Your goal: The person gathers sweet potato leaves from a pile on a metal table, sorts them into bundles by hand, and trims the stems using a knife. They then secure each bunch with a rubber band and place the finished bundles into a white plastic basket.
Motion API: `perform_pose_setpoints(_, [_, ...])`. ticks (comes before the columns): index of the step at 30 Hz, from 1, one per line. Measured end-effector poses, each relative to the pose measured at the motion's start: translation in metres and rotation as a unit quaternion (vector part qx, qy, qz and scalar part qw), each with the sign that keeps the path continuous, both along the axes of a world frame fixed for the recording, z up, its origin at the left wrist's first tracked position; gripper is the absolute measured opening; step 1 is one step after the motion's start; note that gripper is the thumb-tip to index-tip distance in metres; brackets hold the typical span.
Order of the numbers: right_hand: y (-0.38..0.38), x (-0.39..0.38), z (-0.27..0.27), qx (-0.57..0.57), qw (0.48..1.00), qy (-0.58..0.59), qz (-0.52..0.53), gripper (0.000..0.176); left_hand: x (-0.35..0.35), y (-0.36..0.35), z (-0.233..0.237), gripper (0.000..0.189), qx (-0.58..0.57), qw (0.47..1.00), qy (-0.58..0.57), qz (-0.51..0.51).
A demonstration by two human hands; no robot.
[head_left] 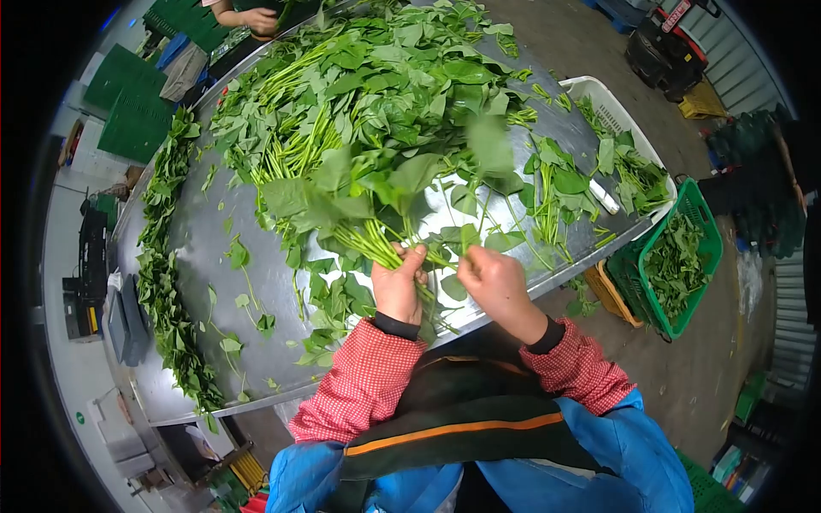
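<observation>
My left hand (397,289) is wrapped round a bunch of leafy greens (363,239), whose stems run through the fist and whose heart-shaped leaves point away from me. Just to its right, my right hand (494,284) is closed in a pinch on a leafy stem (466,235); the leaves above it are smeared by motion. Beyond both hands, a large heap of the same greens (385,77) covers the far part of the metal table (201,256). Loose sprigs lie under and around my hands. To the right lies a smaller pile of greens (552,184).
A white-handled tool (604,197) lies near the table's right edge. Beside that edge stand a white crate (629,120) and a green crate (717,248), both holding greens. A row of greens (162,274) lines the left side. Another person's hand (259,21) shows across the table.
</observation>
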State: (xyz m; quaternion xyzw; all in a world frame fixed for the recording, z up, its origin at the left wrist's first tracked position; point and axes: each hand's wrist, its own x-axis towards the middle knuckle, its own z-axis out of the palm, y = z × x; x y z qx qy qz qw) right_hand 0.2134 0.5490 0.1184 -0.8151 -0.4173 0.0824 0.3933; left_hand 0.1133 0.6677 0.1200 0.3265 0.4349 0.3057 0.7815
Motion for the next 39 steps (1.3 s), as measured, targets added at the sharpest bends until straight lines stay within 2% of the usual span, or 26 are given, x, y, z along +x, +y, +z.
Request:
perform_pose_setpoints(3, [-0.011, 0.009, 0.004, 0.083, 0.981, 0.112, -0.134, 0.014, -0.007, 0.026, -0.002, 0.026, 0.014, 0.996, 0.007, 0.091])
perform_pose_setpoints(4, [-0.018, 0.021, 0.002, 0.125, 0.959, 0.210, -0.143, 0.013, -0.021, 0.047, -0.016, 0.025, 0.009, 0.996, -0.034, 0.084])
perform_pose_setpoints(6, [-0.027, 0.034, -0.003, 0.055, 0.973, 0.218, -0.057, 0.018, -0.031, 0.058, -0.005, 0.025, 0.013, 0.997, -0.056, 0.054])
perform_pose_setpoints(9, [-0.017, 0.020, 0.007, -0.132, 0.983, 0.120, 0.035, 0.022, -0.031, 0.047, 0.002, 0.024, -0.007, 0.998, -0.064, 0.020])
perform_pose_setpoints(11, [0.001, 0.007, 0.027, -0.042, 0.976, 0.200, 0.075, 0.026, -0.025, 0.035, 0.005, 0.024, -0.032, 0.996, -0.078, 0.002])
perform_pose_setpoints(13, [0.008, -0.004, 0.027, -0.024, 0.963, 0.244, 0.110, 0.029, -0.022, 0.027, 0.005, 0.024, -0.072, 0.994, -0.082, -0.011])
perform_pose_setpoints(15, [0.014, -0.005, 0.014, -0.069, 0.957, 0.243, 0.143, 0.031, -0.020, 0.029, 0.006, 0.023, -0.082, 0.992, -0.091, -0.010])
perform_pose_setpoints(18, [-0.010, -0.003, 0.006, -0.094, 0.910, 0.329, 0.235, 0.034, -0.032, 0.048, 0.000, 0.022, -0.061, 0.991, -0.116, 0.001])
perform_pose_setpoints(19, [-0.019, 0.000, 0.005, -0.075, 0.891, 0.390, 0.221, 0.036, -0.033, 0.051, 0.002, 0.022, -0.066, 0.992, -0.109, -0.003])
perform_pose_setpoints(22, [-0.020, 0.014, -0.005, -0.011, 0.907, 0.380, 0.179, 0.037, -0.032, 0.045, -0.002, 0.022, -0.067, 0.992, -0.102, -0.034])
perform_pose_setpoints(23, [-0.018, 0.022, -0.002, -0.002, 0.823, 0.553, 0.127, 0.038, -0.029, 0.041, -0.005, 0.022, -0.065, 0.991, -0.102, -0.049])
perform_pose_setpoints(26, [0.006, 0.020, 0.011, -0.001, 0.876, 0.472, 0.093, 0.039, -0.016, 0.023, -0.006, 0.023, -0.077, 0.987, -0.099, -0.104])
perform_pose_setpoints(27, [0.013, 0.017, 0.002, 0.059, 0.916, 0.382, 0.111, 0.034, -0.012, 0.016, -0.001, 0.023, -0.071, 0.986, -0.084, -0.125])
perform_pose_setpoints(28, [0.015, 0.019, -0.007, 0.055, 0.920, 0.376, 0.094, 0.032, -0.010, 0.012, -0.004, 0.022, -0.074, 0.983, -0.086, -0.145])
perform_pose_setpoints(30, [0.021, 0.022, -0.016, 0.049, 0.927, 0.367, 0.060, 0.030, -0.006, 0.008, -0.006, 0.022, -0.073, 0.986, -0.084, -0.126])
perform_pose_setpoints(31, [0.022, 0.017, -0.015, 0.139, 0.902, 0.409, 0.007, 0.026, -0.005, 0.009, -0.004, 0.023, -0.064, 0.991, -0.070, -0.096])
perform_pose_setpoints(33, [0.019, 0.022, -0.013, 0.138, 0.879, 0.450, -0.074, 0.025, -0.002, 0.015, 0.001, 0.023, -0.047, 0.997, -0.043, -0.030])
perform_pose_setpoints(34, [0.015, 0.026, -0.014, 0.135, 0.865, 0.469, -0.114, 0.024, -0.006, 0.027, 0.003, 0.024, -0.022, 0.998, -0.047, -0.029])
perform_pose_setpoints(35, [0.007, 0.036, -0.028, 0.034, 0.923, 0.378, -0.069, 0.034, -0.010, 0.037, 0.005, 0.023, -0.020, 0.998, -0.060, -0.015])
perform_pose_setpoints(36, [0.003, 0.040, -0.023, -0.078, 0.934, 0.349, 0.016, 0.039, -0.013, 0.045, 0.007, 0.023, -0.017, 0.997, -0.075, -0.001])
perform_pose_setpoints(38, [-0.005, 0.039, -0.006, -0.293, 0.898, 0.272, 0.182, 0.048, -0.016, 0.049, 0.006, 0.022, -0.028, 0.996, -0.074, -0.039])
perform_pose_setpoints(39, [-0.007, 0.035, -0.002, -0.274, 0.912, 0.262, 0.161, 0.054, -0.016, 0.047, 0.006, 0.021, -0.040, 0.995, -0.080, -0.051])
